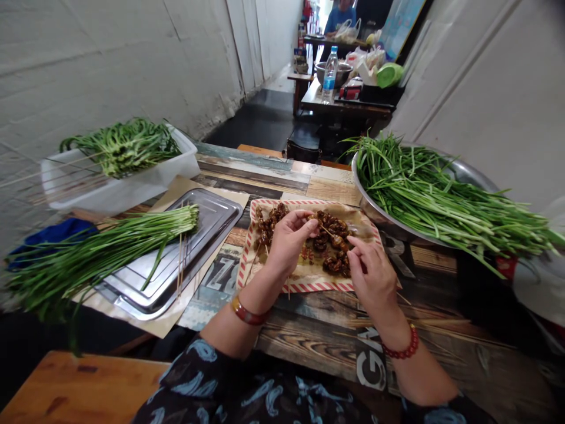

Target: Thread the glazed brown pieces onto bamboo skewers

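A thin wooden skewer point(327, 230) runs slantwise between my two hands, a brown sauced piece of food point(339, 242) threaded on it. My right hand point(374, 274) is closed around the skewer, whose far end seems to show below the palm. At its other end my left hand point(291, 238) pinches thumb and fingers together on a small brown piece, mostly hidden by the fingertips. Beneath both hands is a tray with a red-and-white striped rim point(304, 287), lined with stained paper. Dark, glossy sauced pieces point(338, 263) lie there in heaps, with skewer sticks among them at left.
Left of the tray, a bundle of green stalks point(145, 238) and several skewers rest on a metal lid point(212, 206). Behind it stands a white bin point(185, 154) of skewered greens. A steel bowl point(474, 171) heaped with long greens is at right. A person point(339, 17) is far back.
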Demonstrator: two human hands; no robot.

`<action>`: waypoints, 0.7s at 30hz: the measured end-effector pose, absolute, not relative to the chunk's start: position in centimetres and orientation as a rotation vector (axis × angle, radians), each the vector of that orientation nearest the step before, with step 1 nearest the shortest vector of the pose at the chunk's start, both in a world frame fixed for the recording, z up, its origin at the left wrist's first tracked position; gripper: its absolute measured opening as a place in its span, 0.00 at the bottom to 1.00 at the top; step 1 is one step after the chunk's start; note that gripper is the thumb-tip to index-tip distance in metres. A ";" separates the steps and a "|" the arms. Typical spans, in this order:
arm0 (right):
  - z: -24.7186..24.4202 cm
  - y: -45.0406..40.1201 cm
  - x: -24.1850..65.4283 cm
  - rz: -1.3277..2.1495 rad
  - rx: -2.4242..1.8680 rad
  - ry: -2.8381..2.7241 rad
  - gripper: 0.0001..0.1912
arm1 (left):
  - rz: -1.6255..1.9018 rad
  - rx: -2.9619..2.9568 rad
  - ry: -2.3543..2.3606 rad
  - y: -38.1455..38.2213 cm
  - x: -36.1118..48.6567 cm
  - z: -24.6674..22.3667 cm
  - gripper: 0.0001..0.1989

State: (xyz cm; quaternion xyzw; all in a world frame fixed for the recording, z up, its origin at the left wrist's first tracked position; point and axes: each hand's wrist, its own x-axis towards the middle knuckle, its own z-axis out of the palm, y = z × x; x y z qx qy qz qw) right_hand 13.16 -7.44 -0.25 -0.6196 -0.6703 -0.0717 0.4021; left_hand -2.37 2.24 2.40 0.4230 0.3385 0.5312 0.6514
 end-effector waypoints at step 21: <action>-0.7 -7.4 13.0 -0.093 -1.593 -1.513 0.09 | 1.011 0.784 0.641 1.6 -2.2 2.5 0.20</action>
